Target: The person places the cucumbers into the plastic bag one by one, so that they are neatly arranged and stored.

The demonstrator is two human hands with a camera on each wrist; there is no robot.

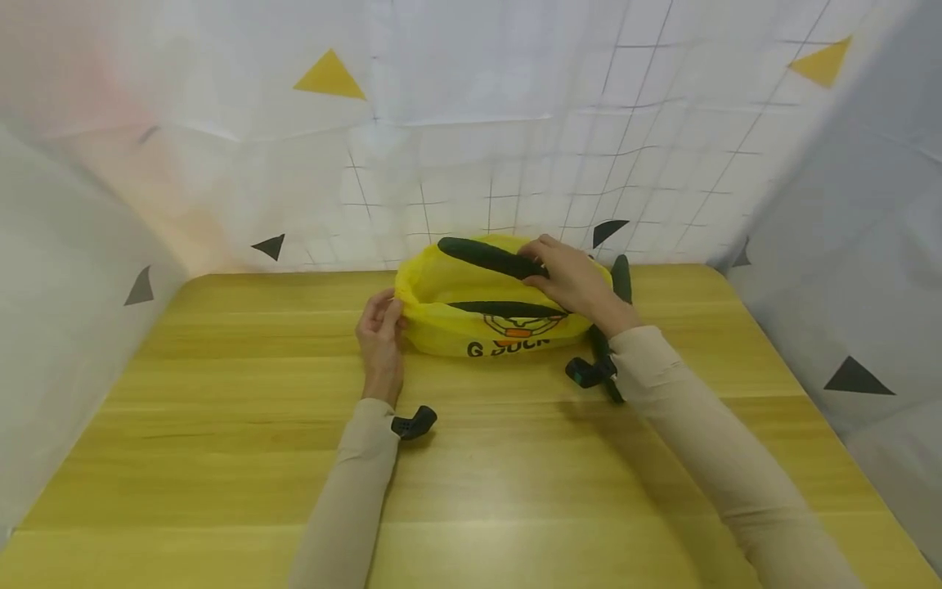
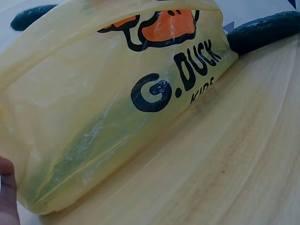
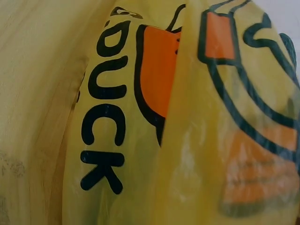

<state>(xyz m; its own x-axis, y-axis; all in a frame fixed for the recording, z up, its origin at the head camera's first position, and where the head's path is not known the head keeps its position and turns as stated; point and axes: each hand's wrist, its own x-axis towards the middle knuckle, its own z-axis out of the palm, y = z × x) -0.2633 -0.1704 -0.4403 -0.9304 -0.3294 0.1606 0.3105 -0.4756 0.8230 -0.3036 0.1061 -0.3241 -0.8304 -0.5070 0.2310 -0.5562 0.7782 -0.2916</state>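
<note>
A yellow plastic bag (image 1: 434, 331) with "G.DUCK" print lies on the table, its mouth spread open upward. My left hand (image 1: 381, 335) pinches the bag's left rim between thumb and fingers; only a fingertip shows in the left wrist view. Over the mouth, my right hand (image 1: 570, 278) grips one end of a dark green cucumber (image 1: 482, 256), which points left. Another cucumber (image 1: 508, 309) lies inside, along the front rim. In the left wrist view, a green shape (image 2: 79, 154) shows through the film. The right wrist view shows only printed bag and table, not the hand.
Right of the bag, dark green cucumber (image 1: 621, 280) shows behind my right wrist and more of it below; whether one or two, I cannot tell. Black wrist devices (image 1: 415, 423) stick out from both sleeves. A white patterned sheet (image 1: 471, 164) hangs behind the wooden table (image 1: 243, 425).
</note>
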